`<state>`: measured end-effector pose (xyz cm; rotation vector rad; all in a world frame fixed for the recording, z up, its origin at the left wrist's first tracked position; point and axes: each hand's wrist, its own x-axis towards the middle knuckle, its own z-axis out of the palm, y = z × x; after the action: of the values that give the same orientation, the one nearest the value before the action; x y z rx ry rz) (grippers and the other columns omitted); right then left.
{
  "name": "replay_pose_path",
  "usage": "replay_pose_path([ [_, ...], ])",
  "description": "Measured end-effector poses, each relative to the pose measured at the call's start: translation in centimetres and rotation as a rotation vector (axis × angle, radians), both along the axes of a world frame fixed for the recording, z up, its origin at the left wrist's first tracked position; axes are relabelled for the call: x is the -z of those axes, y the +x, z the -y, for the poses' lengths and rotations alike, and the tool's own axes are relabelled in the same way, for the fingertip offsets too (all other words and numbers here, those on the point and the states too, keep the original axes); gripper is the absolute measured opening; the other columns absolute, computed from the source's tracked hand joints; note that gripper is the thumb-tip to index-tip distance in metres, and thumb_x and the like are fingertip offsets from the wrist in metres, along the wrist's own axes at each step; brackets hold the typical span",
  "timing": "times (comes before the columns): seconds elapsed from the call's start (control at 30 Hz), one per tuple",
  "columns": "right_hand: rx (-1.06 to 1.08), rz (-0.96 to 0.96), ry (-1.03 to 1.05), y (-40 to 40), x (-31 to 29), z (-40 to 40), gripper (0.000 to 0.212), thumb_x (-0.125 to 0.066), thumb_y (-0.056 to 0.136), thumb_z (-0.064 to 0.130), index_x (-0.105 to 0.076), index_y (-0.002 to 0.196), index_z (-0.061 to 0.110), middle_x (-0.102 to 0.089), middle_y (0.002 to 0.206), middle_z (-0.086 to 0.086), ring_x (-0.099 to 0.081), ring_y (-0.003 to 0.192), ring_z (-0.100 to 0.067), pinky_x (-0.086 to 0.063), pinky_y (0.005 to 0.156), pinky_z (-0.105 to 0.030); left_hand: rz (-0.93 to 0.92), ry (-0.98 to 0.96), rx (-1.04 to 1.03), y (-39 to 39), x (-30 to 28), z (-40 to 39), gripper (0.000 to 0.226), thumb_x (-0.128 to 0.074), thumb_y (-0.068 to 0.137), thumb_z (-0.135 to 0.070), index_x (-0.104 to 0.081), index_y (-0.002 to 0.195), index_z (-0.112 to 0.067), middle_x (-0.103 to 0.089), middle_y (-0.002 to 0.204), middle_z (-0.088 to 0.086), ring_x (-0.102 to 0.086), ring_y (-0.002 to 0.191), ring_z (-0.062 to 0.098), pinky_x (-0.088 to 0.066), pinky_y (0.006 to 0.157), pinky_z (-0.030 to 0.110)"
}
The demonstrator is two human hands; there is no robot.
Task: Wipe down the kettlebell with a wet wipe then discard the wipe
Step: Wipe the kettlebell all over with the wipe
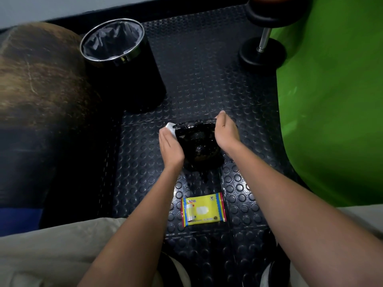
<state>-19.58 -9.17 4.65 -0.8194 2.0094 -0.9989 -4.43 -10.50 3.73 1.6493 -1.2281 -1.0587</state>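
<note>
Closest to the person, a yellow pack of wet wipes [203,210] is lying flat on the bumpy black rubber floor [207,79], between the two arms.

Just past the pack, the black kettlebell [199,146] is sitting on the floor, and it is looking shiny and wet. The left hand [171,147] is pressing a white wet wipe [170,127] against the left side of the kettlebell, up near the handle. Its grip looks flat, with the fingers mostly straight along the side, so it is pushing the wipe, not squeezing it. The right hand [226,132] is cupping the right end of the handle, its grip curling over it to keep the kettlebell from rolling.

So the wiping step is going on, I think, and throwing away is not yet done.

Farther off on the left, a black trash can [124,65] with a bag liner is standing open. Next, the hand will likely need to scrunch up the wipe and carry it over there. A dumbbell [263,49] is resting far back on the right.
</note>
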Motion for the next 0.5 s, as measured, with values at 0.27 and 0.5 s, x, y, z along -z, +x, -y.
replay_pose_path([
  [0.27,0.001,0.018,0.010,0.0,-0.4,-0.1,0.063,-0.013,0.104,0.053,-0.050,0.141,0.019,-0.051,0.144,-0.005,-0.045,0.134,-0.027,-0.033,0.114,-0.050,-0.160,0.440,0.001,1.6,-1.1,1.9,0.052,-0.024,0.101,-0.038,-0.062,0.097,-0.003,-0.063,0.084,0.010,-0.051,0.086,0.023,-0.040,0.086,0.040],
  [0.5,0.042,0.032,0.002,-0.3,-0.2,-0.3,0.061,-0.014,0.105,0.050,-0.053,0.136,0.016,-0.055,0.140,-0.007,-0.049,0.129,-0.028,-0.037,0.111,-0.047,0.440,-0.241,0.280,-0.5,-3.2,0.9,0.032,-0.027,0.102,-0.019,-0.047,0.078,-0.015,-0.056,0.088,0.001,-0.049,0.085,0.021,-0.034,0.078,0.035],
])
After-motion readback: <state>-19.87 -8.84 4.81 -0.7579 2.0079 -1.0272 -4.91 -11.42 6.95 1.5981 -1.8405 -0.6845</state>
